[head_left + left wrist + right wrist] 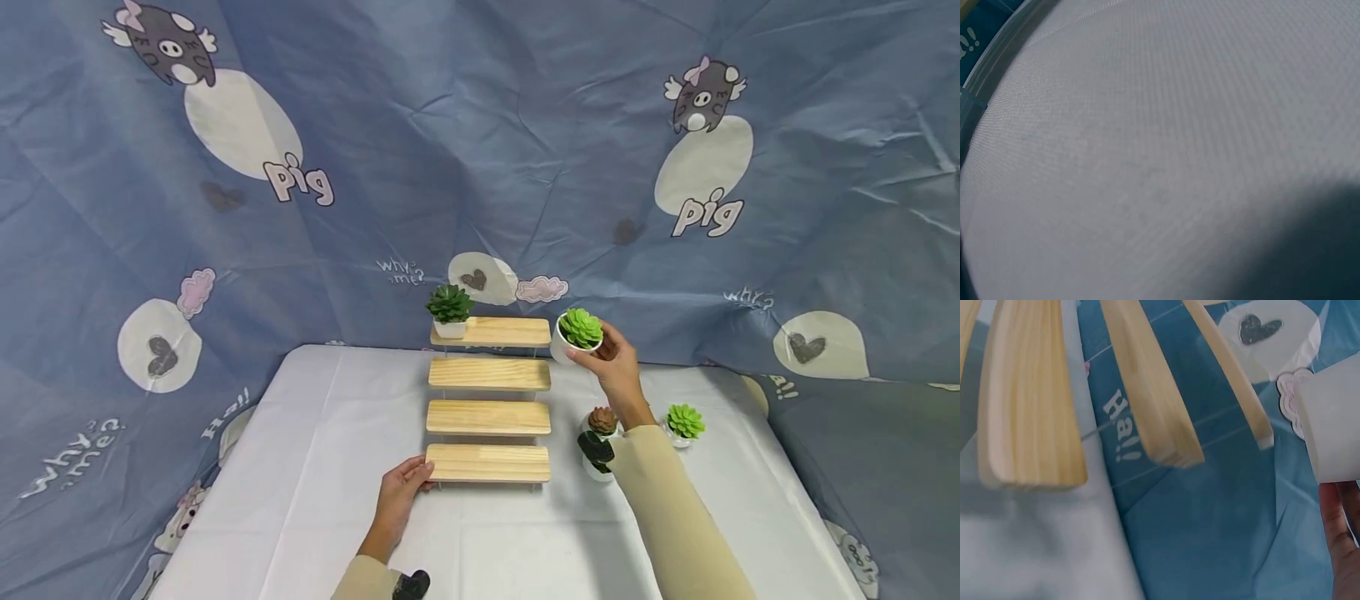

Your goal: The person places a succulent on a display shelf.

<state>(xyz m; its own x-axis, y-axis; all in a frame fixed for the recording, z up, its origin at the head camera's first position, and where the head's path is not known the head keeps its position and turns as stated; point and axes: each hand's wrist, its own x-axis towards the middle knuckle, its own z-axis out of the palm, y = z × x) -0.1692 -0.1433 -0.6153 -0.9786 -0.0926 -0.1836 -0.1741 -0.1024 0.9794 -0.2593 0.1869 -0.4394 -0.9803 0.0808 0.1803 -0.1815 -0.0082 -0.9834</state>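
My right hand (617,362) grips a white pot holding a light green succulent (581,328), raised just right of the top shelf board. In the right wrist view the white pot (1338,422) appears at the right edge with fingers (1335,519) against it. A tiered wooden shelf (488,417) on clear supports stands mid-table. On the left end of its top board sits a dark green potted succulent (450,310). My left hand (402,492) holds the left end of the lowest board between thumb and fingers. The left wrist view shows mostly white cloth.
Right of the shelf stand a brownish-red succulent (602,419) and a dark green one (600,463) in white pots, partly covered by the right wrist. A bright green potted succulent (685,422) is farther right. Blue printed cloth (480,150) hangs behind the white table (337,433).
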